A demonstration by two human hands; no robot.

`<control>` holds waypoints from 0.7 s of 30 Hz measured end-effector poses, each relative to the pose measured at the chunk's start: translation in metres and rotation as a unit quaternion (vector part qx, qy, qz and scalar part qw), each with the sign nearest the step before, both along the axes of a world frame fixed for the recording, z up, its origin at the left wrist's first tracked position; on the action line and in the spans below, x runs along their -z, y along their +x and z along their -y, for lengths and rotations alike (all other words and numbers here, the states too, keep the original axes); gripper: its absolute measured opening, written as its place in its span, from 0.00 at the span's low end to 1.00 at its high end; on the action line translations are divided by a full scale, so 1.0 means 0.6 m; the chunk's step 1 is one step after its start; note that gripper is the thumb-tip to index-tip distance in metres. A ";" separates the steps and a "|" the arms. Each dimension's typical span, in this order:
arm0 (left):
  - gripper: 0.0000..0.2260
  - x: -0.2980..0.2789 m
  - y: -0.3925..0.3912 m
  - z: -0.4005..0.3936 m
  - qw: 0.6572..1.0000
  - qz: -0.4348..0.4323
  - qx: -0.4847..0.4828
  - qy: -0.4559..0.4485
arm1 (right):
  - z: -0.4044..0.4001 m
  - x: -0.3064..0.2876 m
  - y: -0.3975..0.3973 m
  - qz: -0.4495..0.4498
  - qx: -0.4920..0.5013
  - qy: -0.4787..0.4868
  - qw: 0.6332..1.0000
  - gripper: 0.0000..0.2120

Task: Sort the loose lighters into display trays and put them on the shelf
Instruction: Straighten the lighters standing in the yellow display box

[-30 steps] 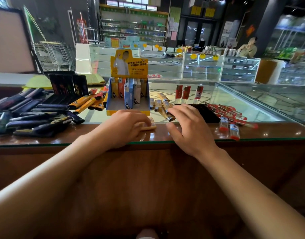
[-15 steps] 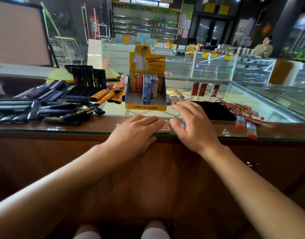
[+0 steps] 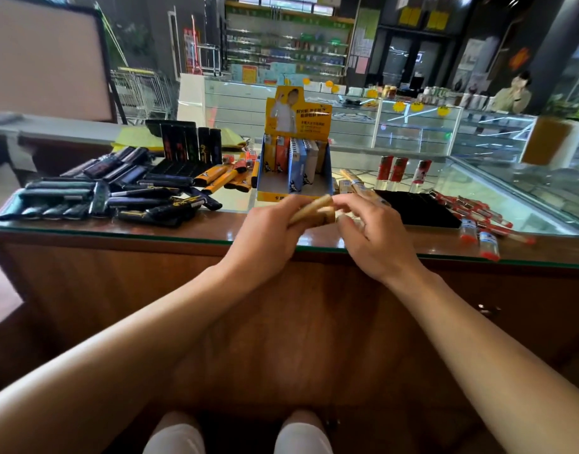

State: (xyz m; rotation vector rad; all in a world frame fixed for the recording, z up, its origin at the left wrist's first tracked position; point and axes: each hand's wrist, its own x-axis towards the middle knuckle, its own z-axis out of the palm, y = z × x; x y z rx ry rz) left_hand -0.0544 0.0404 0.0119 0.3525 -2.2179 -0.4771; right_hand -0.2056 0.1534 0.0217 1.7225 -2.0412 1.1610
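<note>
Since the earlier frame both hands have lifted off the surface (image 3: 183,229). At frame centre the left hand (image 3: 265,239) now grips tan lighters (image 3: 314,209), long axis slanting toward upper right; the right hand (image 3: 376,237), fingers curled, touches their right end.
</note>
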 end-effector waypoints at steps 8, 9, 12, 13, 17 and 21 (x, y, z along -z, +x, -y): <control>0.05 -0.038 0.003 0.017 0.900 -0.113 0.131 0.399 | 0.022 -0.025 0.021 0.222 -0.065 -0.105 0.967 0.03; 0.05 -0.041 0.005 0.020 0.867 -0.146 0.148 0.454 | 0.023 -0.025 0.018 0.250 -0.062 -0.120 0.959 0.05; 0.05 -0.046 0.006 0.030 0.835 -0.180 0.159 0.495 | 0.025 -0.025 0.014 0.314 -0.060 -0.139 0.937 0.04; 0.05 -0.046 0.005 0.033 0.835 -0.181 0.160 0.494 | 0.026 -0.025 0.013 0.323 -0.059 -0.139 0.934 0.03; 0.05 -0.048 -0.006 0.038 0.843 -0.178 0.149 0.485 | 0.034 -0.027 0.010 0.324 -0.061 -0.144 0.933 0.03; 0.04 -0.052 -0.019 0.047 0.846 -0.195 0.133 0.478 | 0.040 -0.030 0.001 0.293 -0.066 -0.128 0.945 0.04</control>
